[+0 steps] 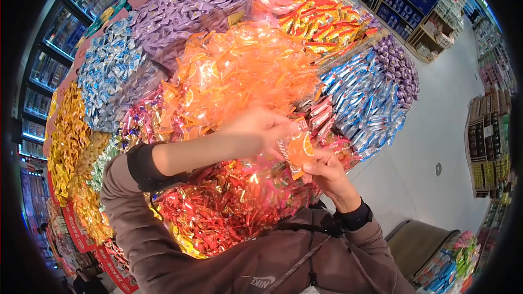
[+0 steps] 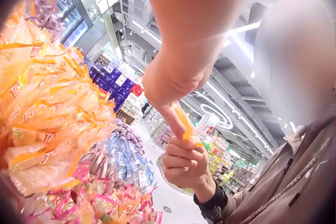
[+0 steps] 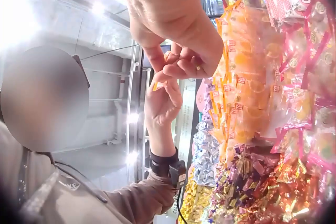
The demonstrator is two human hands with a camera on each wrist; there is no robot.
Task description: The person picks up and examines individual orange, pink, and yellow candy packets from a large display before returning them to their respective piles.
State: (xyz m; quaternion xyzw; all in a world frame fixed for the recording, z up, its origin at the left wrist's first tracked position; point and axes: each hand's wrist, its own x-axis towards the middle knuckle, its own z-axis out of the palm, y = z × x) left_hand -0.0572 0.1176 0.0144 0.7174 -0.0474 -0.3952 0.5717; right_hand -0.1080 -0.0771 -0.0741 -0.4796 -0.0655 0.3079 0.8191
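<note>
A small orange candy packet [image 1: 300,149] with a printed orange slice is held up between both hands over the candy display. My right hand [image 1: 331,177] pinches its lower end, the thumb lying on the front. From the left, my left hand [image 1: 267,129], a little blurred, reaches across and pinches the upper end with its fingertips. In the left wrist view the packet [image 2: 184,124] shows as an orange strip between the two hands. The right wrist view has the curled fingers of the right hand [image 3: 178,40] above the left hand [image 3: 163,111], hiding most of the packet.
Beyond the hands rises a heap of orange candy packets [image 1: 245,71]. Around it lie purple candies [image 1: 185,11], blue-striped sticks [image 1: 365,98], gold candies [image 1: 68,136] and red-wrapped candies [image 1: 218,207]. Shelves [image 1: 487,141] stand at the right across a grey floor [image 1: 419,169].
</note>
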